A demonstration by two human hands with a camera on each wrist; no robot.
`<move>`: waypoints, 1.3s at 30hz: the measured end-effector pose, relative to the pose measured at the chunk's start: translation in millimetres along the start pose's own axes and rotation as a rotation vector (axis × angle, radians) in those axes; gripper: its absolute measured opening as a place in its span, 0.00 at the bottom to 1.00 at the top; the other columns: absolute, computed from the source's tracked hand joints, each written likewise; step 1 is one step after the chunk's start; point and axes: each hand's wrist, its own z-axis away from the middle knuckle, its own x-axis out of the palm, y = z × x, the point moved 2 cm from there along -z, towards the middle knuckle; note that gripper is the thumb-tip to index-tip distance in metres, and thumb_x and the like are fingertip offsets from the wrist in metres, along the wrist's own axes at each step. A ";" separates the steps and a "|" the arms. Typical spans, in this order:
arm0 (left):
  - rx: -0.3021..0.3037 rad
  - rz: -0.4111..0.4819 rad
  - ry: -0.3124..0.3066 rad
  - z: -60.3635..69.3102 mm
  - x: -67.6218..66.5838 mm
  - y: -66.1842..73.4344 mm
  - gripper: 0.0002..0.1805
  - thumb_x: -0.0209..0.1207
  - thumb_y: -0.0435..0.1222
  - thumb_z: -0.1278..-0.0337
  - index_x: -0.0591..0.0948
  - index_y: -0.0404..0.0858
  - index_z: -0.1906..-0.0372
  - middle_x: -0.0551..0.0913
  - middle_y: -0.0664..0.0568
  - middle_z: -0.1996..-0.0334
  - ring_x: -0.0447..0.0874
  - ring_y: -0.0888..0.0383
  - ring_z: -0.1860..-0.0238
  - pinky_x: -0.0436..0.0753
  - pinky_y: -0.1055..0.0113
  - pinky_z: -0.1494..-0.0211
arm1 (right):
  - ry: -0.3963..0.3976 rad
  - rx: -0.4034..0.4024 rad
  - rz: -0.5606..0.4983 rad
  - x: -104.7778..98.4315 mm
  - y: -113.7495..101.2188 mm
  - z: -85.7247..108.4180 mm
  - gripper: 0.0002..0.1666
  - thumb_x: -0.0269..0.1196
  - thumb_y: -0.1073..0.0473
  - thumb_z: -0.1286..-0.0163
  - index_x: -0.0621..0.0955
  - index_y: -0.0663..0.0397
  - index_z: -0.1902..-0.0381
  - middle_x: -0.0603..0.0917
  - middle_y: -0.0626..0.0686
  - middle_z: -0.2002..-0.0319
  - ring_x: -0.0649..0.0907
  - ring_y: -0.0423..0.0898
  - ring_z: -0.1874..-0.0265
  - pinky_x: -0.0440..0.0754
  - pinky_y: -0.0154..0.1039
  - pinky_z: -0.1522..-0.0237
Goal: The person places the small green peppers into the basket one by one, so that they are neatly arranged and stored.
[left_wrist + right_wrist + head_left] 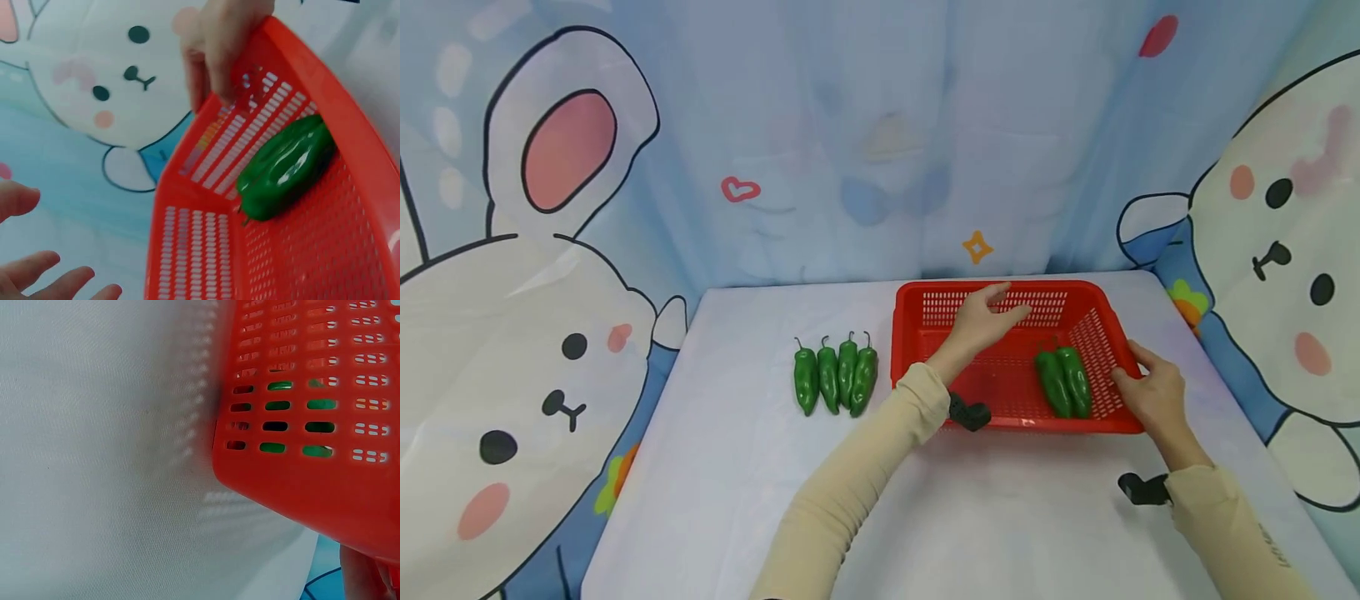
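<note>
A red perforated plastic basket [992, 375] is at the back right of the table. Two green peppers [1063, 382] lie side by side in its right part; the left wrist view shows these peppers [284, 172] against the end wall. My right hand [1153, 392] grips the basket's right rim, thumb on the inner side. Over the basket's left half is my left hand [985, 323], fingers apart and holding nothing. Part of that left hand [37, 275] shows at the lower left of its wrist view. Several green peppers [835, 375] stand in a row left of the basket, stems away from me.
A white cloth covers the table [700, 500]. Behind it hangs a light blue curtain [850, 125] with cartoon prints. Dark wrist devices [970, 413] are on both wrists. Through the basket's slots, the right wrist view shows green.
</note>
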 end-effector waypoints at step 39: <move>0.047 0.290 0.319 82.7 -194.5 -98.7 0.25 0.58 0.32 0.32 0.72 0.40 0.31 0.82 0.39 0.45 0.84 0.52 0.49 0.78 0.51 0.40 | -0.022 0.063 0.008 3.1 1.3 -5.4 0.36 0.53 0.58 0.26 0.57 0.62 0.25 0.63 0.76 0.32 0.77 0.59 0.59 0.71 0.18 0.80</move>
